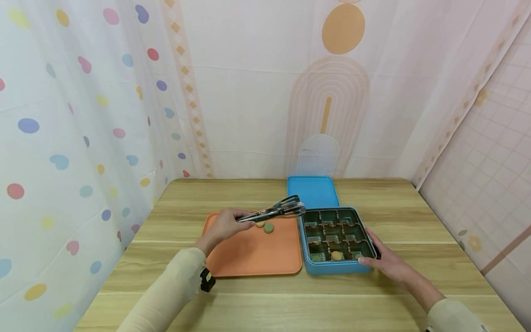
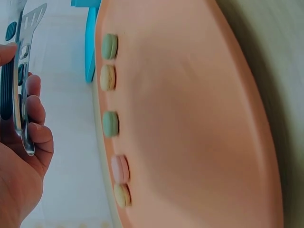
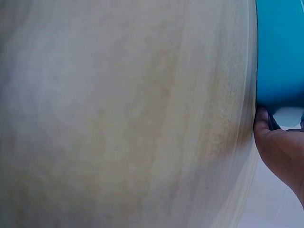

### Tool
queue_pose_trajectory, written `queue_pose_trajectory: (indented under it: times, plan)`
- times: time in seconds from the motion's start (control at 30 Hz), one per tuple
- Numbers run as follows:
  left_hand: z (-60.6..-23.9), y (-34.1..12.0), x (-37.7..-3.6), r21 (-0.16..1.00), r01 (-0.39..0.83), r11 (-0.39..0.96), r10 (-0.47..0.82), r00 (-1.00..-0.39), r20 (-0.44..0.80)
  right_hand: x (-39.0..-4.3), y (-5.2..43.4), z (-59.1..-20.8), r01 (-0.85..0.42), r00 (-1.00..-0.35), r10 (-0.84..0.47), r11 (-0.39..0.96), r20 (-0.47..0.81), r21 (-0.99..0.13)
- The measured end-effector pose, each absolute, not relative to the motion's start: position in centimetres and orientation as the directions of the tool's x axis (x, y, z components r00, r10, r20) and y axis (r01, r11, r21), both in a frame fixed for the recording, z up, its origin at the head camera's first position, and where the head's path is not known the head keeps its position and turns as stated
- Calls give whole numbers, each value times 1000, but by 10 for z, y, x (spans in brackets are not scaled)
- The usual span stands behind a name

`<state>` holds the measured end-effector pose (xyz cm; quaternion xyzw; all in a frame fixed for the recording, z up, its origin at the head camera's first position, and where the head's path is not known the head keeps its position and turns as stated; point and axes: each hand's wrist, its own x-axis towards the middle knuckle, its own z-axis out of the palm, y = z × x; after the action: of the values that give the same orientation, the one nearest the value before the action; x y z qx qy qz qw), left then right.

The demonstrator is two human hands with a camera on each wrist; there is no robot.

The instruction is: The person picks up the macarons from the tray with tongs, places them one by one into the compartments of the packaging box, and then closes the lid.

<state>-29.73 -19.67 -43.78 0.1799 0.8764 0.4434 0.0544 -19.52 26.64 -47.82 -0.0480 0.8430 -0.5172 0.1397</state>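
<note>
We hold the metal tongs in our left hand, fingers curled around the handle end; the tips point toward the far left corner of the blue box and hang above the right edge of the orange tray. From the head view we cannot tell whether the tips carry anything. In the left wrist view the fingers wrap the tongs' handle, so the grasp is firm.

Below the tongs, small round macarons lie on the tray near its far edge: a green macaron and an orange-tan macaron show in the head view, just beside each other. The left wrist view shows five in a row along that edge.

The blue box stands on the table touching the tray's right edge. Its dark insert is divided into compartments; one yellow macaron sits in the middle compartment of the near row.

Our right hand rests against the box's near right corner, fingers fairly straight along its wall, thumb at the near edge.

The blue lid lies flat beyond the box, near the table's far edge.
</note>
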Motion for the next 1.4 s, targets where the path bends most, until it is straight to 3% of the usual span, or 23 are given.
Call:
queue_pose_trajectory:
  times: [0.7,1.4]
  plan:
    - [-449,-250,-295,766,213,607,229,-969,88,-196,267,-478,54,-958,-228,453,-175,-890]
    - [-465,-291,-283,683,230,694,228,-969,94,-194,265,-475,81,-953,-223,461,-204,-884]
